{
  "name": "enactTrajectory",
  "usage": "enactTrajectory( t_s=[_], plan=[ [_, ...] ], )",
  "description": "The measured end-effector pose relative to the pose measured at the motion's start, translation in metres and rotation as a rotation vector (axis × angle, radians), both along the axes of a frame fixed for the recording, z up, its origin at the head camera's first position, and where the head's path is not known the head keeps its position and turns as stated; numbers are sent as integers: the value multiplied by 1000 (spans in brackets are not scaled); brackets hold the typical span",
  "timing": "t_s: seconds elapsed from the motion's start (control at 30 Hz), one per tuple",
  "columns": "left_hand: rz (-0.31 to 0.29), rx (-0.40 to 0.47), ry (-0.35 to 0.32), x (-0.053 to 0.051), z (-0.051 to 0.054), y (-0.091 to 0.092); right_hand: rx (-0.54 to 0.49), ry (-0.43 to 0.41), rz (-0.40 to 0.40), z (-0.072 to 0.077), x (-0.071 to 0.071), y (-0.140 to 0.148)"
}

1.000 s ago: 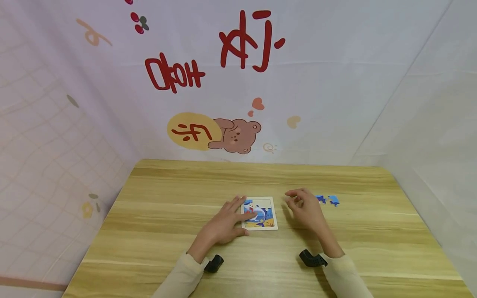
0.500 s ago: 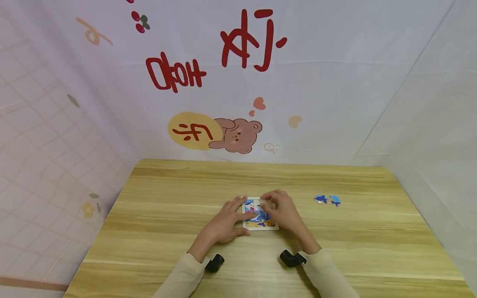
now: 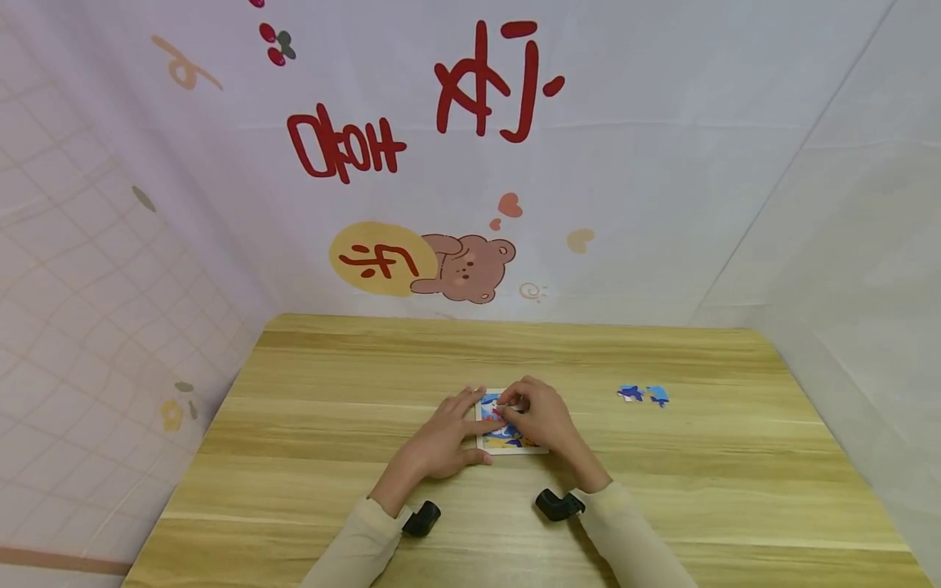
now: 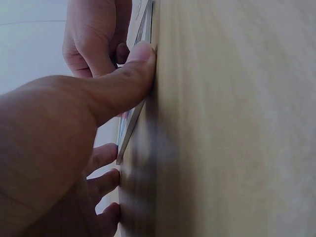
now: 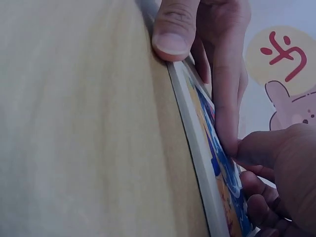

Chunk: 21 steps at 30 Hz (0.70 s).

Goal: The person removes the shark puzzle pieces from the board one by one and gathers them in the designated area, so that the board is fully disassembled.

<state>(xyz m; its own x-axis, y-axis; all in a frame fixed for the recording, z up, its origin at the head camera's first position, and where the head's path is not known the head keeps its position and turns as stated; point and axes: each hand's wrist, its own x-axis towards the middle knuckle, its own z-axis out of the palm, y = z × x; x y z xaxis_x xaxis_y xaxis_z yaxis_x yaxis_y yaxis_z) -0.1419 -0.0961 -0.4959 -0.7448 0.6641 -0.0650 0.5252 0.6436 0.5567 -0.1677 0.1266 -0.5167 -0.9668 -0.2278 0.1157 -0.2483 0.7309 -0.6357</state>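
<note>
A small square jigsaw puzzle in a pale frame [image 3: 513, 451] lies on the table, its picture blue with a sandy-yellow lower part. My left hand [image 3: 444, 437] rests spread at its left side, the thumb at the near left corner and the index finger reaching over the picture. Over the upper right part is my right hand [image 3: 546, 418], fingers curled and thumb and index finger drawn together at the puzzle's surface. In the right wrist view the right thumb [image 5: 259, 148] meets the left index finger. The piece between the right fingertips is largely hidden.
Two loose blue puzzle pieces, one darker [image 3: 630, 394] and one lighter [image 3: 657, 396], lie to the right of the puzzle. The wooden table [image 3: 331, 359] ends at a printed cloth wall [image 3: 625, 163]. Black wrist mounts [image 3: 422, 519] sit under both wrists.
My right hand has moved left from beside the loose pieces onto the puzzle, its fingertips shifting further left across the picture. The left hand has stayed where it was.
</note>
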Motion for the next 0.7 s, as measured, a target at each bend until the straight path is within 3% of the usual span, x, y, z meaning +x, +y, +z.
enactTrajectory(
  t_s=[0.5,0.7],
  plan=[
    [19,25,-15,-1,-4,-1,-31,-42,-21,5,4,-4],
    [20,34,-21,-2,-4,-2,-18,-24,-31,6,4,-6]
  ],
)
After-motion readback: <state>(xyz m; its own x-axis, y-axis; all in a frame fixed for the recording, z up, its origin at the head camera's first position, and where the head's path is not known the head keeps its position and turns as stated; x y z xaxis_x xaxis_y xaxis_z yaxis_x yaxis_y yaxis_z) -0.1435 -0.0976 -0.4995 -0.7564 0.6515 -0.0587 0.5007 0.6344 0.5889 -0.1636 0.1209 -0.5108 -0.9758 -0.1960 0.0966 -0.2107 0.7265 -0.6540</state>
